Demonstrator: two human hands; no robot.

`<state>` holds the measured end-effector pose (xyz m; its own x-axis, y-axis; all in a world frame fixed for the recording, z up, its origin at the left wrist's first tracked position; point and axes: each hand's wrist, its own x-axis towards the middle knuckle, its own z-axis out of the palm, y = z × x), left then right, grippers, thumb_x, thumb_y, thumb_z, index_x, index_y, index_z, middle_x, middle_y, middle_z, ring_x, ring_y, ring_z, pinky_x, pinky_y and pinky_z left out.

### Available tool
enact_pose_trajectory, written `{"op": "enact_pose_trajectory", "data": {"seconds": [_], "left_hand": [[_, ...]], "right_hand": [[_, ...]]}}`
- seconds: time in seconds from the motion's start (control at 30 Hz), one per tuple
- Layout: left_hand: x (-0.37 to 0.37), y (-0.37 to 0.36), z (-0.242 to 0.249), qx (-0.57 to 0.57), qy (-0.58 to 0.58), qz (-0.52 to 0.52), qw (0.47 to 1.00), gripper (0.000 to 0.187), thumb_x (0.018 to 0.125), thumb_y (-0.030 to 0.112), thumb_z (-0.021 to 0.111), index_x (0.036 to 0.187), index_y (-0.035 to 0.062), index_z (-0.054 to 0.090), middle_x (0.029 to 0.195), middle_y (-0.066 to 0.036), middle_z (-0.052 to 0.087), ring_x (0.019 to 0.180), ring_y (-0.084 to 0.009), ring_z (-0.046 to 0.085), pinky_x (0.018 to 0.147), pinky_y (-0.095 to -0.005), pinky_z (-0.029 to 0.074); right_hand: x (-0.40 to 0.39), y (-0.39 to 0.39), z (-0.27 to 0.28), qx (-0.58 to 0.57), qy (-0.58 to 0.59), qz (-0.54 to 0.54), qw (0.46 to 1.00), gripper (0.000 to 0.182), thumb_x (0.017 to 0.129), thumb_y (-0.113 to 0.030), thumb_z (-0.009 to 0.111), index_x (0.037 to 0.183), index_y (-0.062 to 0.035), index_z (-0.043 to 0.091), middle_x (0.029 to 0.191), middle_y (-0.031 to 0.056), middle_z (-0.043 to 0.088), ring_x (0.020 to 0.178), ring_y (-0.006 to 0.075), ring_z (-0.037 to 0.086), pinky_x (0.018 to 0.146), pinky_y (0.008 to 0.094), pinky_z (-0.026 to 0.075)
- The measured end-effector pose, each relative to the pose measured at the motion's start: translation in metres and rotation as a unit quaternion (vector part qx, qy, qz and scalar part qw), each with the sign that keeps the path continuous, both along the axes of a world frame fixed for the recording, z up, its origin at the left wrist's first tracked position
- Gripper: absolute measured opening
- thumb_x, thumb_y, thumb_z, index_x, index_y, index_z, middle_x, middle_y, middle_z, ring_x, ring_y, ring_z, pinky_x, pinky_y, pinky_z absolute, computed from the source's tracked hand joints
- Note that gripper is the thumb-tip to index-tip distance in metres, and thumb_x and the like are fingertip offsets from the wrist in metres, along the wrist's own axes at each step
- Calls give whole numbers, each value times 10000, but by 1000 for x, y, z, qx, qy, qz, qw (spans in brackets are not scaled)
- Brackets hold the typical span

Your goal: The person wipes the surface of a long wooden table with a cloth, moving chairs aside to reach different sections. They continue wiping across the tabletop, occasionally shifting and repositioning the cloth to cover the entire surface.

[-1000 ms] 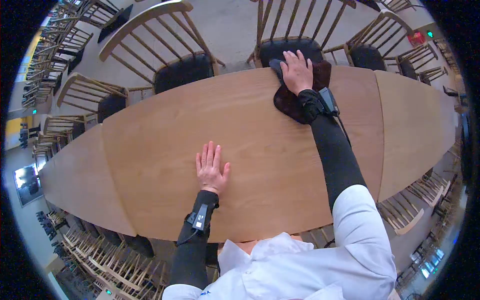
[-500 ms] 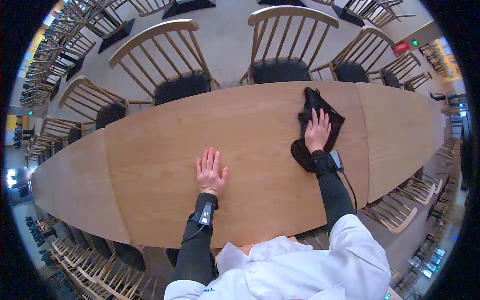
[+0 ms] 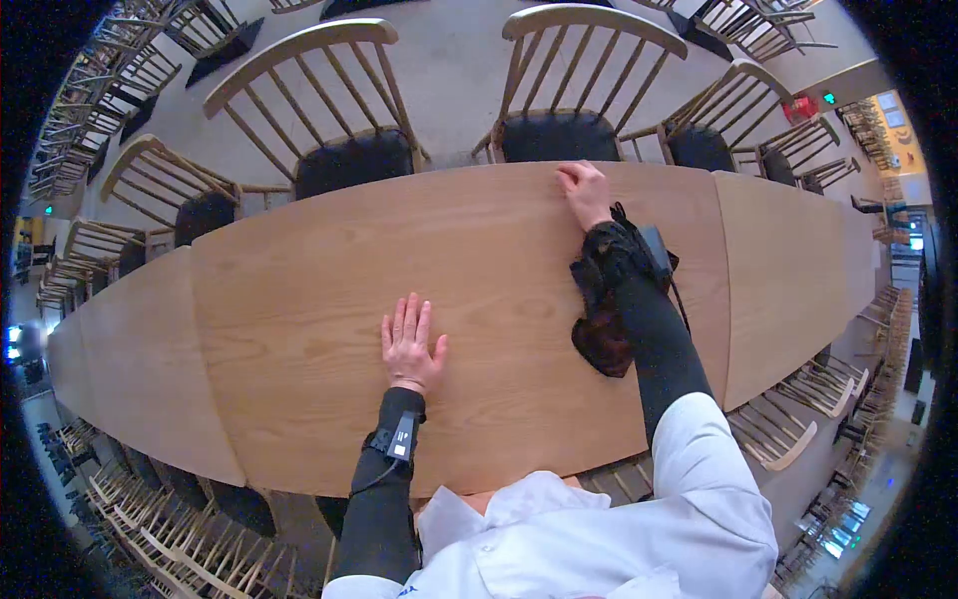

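Observation:
On the light wooden table (image 3: 479, 260), my left hand (image 3: 410, 347) lies flat with its fingers spread, holding nothing. My right hand (image 3: 585, 193) is at the far edge of the tabletop, its fingers curled together; whether something small is between them I cannot make out. Below that hand, a crumpled dark cloth (image 3: 603, 344) rests on the table, partly hidden under my right wrist and forearm.
Two wooden chairs with black seats, one left (image 3: 354, 160) and one right (image 3: 561, 137), stand along the far edge. More chairs surround the table at both sides. Seams divide the tabletop near its left and right ends.
My right hand has come off the cloth and moved up and left to the far edge, its fingers now curled. The cloth has shifted slightly down and is bunched. My left hand stays flat.

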<state>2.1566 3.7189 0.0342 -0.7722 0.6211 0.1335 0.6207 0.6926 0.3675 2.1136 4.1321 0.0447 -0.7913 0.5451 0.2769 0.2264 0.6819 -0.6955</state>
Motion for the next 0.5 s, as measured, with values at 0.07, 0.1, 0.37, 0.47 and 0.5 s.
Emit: {"op": "enact_pose_trajectory", "data": {"seconds": [0.07, 0.1, 0.37, 0.47, 0.5], "left_hand": [[-1, 0, 9, -1, -9, 1, 1000, 672, 835, 338, 641, 1443, 118, 456, 1558, -103, 356, 1443, -313, 311, 1163, -537, 213], [-1, -1, 10, -5, -9, 2, 1000, 672, 835, 338, 641, 1443, 118, 456, 1558, -103, 356, 1443, -313, 311, 1163, -537, 213], [0, 0, 20, -42, -33, 0, 999, 662, 860, 299, 636, 1464, 130, 423, 1586, -93, 299, 1463, -299, 270, 1176, -522, 206], [0, -2, 15, -36, -16, -4, 999, 676, 856, 304, 639, 1469, 130, 413, 1588, -91, 295, 1466, -295, 265, 1178, -517, 206], [0, -2, 13, -40, -17, -4, 999, 676, 856, 304, 639, 1469, 130, 413, 1588, -91, 295, 1466, -295, 265, 1178, -517, 206]], "right_hand": [[-10, 2, -11, 101, -47, 13, 994, 120, 838, -177, 706, 882, -66, 724, 871, 126, 662, 829, 316, 650, 742, 398, 522], [-12, 3, -14, 96, -47, -2, 994, 150, 819, -235, 724, 856, -90, 728, 865, 119, 665, 848, 328, 648, 757, 417, 521], [-20, 7, -5, 155, -90, -2, 984, 149, 820, -239, 705, 804, -91, 717, 872, 121, 673, 844, 325, 663, 742, 434, 538], [-22, 5, -8, 179, -97, -3, 979, 168, 833, -239, 694, 780, -79, 707, 869, 124, 673, 842, 321, 667, 751, 435, 542], [-23, 7, -10, 198, -96, -16, 975, 186, 837, -243, 692, 766, -71, 700, 864, 126, 672, 841, 320, 668, 758, 432, 544]]}}
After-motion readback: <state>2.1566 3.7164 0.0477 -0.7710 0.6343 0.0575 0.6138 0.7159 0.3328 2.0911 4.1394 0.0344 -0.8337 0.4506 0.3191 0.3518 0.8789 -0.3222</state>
